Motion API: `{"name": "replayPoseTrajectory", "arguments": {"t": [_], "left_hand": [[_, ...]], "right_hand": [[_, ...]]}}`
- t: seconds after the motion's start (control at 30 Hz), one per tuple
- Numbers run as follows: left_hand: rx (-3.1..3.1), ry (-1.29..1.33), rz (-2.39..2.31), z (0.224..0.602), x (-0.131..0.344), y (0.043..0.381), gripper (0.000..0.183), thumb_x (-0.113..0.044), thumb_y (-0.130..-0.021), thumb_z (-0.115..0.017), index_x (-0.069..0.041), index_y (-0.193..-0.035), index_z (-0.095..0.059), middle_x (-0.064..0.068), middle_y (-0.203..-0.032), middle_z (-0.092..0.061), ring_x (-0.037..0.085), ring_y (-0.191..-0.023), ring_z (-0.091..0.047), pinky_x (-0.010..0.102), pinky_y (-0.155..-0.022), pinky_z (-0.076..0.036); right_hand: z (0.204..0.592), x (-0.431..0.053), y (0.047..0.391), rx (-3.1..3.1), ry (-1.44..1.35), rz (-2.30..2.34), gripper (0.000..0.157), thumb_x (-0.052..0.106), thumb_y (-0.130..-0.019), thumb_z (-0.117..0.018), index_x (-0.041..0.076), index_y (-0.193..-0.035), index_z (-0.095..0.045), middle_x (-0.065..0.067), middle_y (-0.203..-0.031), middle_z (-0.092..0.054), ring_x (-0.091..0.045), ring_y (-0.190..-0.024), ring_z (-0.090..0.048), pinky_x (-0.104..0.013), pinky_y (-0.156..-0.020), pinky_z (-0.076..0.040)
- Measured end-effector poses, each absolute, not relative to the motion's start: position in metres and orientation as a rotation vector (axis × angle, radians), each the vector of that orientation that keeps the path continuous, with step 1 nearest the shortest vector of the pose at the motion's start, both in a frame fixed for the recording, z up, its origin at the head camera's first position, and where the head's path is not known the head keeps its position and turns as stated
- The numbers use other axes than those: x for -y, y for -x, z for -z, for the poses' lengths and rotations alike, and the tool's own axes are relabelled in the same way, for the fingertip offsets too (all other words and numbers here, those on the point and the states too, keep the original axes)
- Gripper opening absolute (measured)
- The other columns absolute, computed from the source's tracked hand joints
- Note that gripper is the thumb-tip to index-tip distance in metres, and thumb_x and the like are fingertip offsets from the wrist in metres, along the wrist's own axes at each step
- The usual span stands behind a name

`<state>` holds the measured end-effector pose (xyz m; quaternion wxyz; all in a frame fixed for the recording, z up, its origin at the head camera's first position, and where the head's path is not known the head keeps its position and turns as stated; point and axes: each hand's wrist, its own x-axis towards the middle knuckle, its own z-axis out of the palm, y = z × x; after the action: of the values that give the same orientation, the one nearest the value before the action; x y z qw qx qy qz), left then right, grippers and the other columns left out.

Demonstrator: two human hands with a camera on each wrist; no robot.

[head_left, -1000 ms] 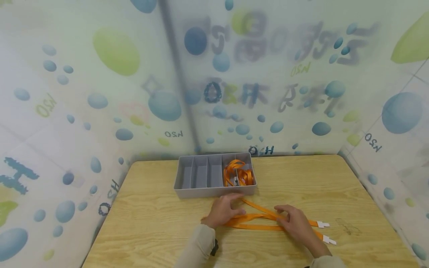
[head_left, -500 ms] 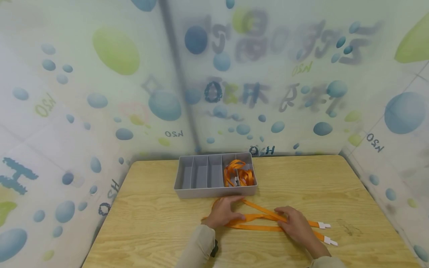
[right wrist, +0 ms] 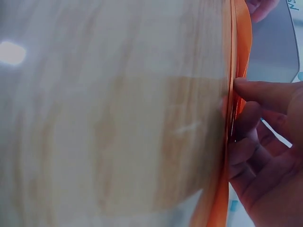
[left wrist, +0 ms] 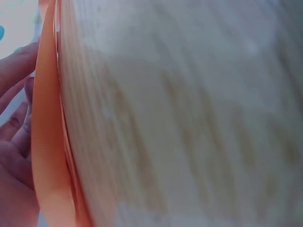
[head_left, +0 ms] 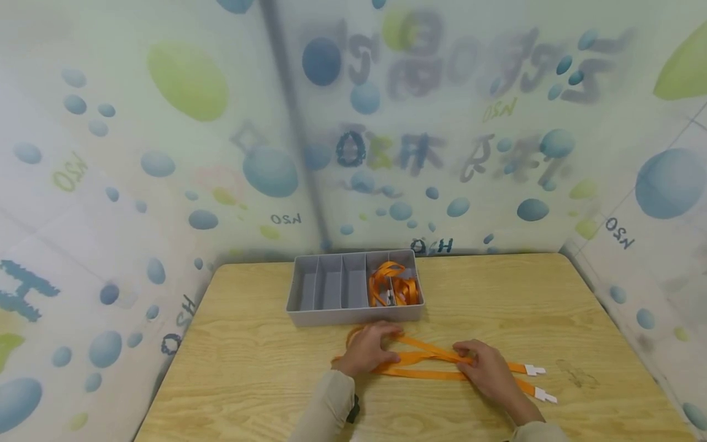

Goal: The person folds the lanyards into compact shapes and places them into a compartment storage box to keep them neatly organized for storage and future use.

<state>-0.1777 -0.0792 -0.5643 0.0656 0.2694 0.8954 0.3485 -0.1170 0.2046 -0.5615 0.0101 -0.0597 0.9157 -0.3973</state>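
An orange lanyard (head_left: 425, 374) lies stretched across the table in several strands, its left end looping behind my left hand (head_left: 366, 350). That hand rests over the strands with thumb and fingers spread apart. In the left wrist view, the flat orange strap (left wrist: 47, 118) runs in front of the fingers. My right hand (head_left: 488, 371) pinches strands farther right, its fingertips close together on the strap (right wrist: 244, 38) in the right wrist view. Beyond the right hand, two strap ends carry a white clip (head_left: 534, 370) and a second white clip (head_left: 545, 396), both flat on the wood.
Behind the hands, a grey divided box (head_left: 353, 317) stands near the wall. Coiled orange lanyards (head_left: 407, 291) fill its two right compartments, with a small metal piece showing. The wooden table (head_left: 248, 368) meets patterned walls at the back and sides.
Both hands stay nearly in place. The left fingers shift slightly along the strap, and a loop shows more behind that hand. The view tilts a little.
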Motion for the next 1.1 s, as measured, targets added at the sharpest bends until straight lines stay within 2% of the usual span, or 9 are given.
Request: {"name": "replayPoseTrajectory", "arguments": {"t": [0.2, 0.4, 0.67, 0.9, 1.1], "left_hand": [[-2.683, -0.84, -1.078, 0.5678, 0.0808, 0.1777, 0.036, -0.021, -0.08, -0.085, -0.015, -0.114, -0.075, -0.007, -0.107, -0.07, 0.008, -0.1, -0.061, 0.025, -0.089, -0.049], [-2.667, -0.835, -1.103, 0.5676, 0.0812, 0.1776, 0.017, -0.018, -0.084, -0.081, -0.015, -0.101, -0.079, -0.008, -0.094, -0.071, 0.004, -0.088, -0.061, 0.022, -0.081, -0.05], [-2.62, -0.801, -1.109, 0.567, 0.0805, 0.1789, 0.019, -0.023, -0.08, -0.085, -0.015, -0.097, -0.08, -0.012, -0.088, -0.069, -0.001, -0.081, -0.059, 0.018, -0.074, -0.049], [-2.605, -0.795, -1.118, 0.5672, 0.0793, 0.1792, 0.005, -0.017, -0.084, -0.081, -0.017, -0.089, -0.08, -0.013, -0.084, -0.069, -0.002, -0.079, -0.058, 0.017, -0.073, -0.049], [-2.586, -0.792, -1.14, 0.5666, 0.0797, 0.1794, 0.004, -0.018, -0.087, -0.079, -0.016, -0.088, -0.08, -0.012, -0.088, -0.071, -0.001, -0.082, -0.06, 0.019, -0.076, -0.05]], "right_hand": [[0.563, -0.205, 0.1181, -2.827, 0.139, 1.278, 0.029, -0.002, -0.082, -0.077, 0.002, -0.111, -0.072, -0.003, -0.096, -0.07, -0.007, -0.059, -0.044, -0.024, -0.056, -0.042], [0.5651, -0.2076, 0.1203, -2.828, 0.15, 1.297, 0.022, 0.0, -0.085, -0.075, 0.003, -0.107, -0.074, 0.0, -0.093, -0.071, -0.006, -0.07, -0.054, -0.024, -0.062, -0.047], [0.5647, -0.2109, 0.121, -2.842, 0.204, 1.286, 0.016, 0.003, -0.089, -0.072, 0.006, -0.103, -0.077, -0.002, -0.1, -0.073, -0.02, -0.09, -0.067, -0.028, -0.074, -0.053], [0.5624, -0.2117, 0.1225, -2.83, 0.223, 1.28, 0.014, 0.003, -0.089, -0.072, 0.009, -0.101, -0.078, -0.002, -0.099, -0.073, -0.022, -0.091, -0.067, -0.031, -0.076, -0.053], [0.5588, -0.2109, 0.1242, -2.795, 0.214, 1.271, 0.012, 0.003, -0.09, -0.07, 0.008, -0.098, -0.078, -0.005, -0.099, -0.074, -0.027, -0.094, -0.068, -0.04, -0.08, -0.055]]}}
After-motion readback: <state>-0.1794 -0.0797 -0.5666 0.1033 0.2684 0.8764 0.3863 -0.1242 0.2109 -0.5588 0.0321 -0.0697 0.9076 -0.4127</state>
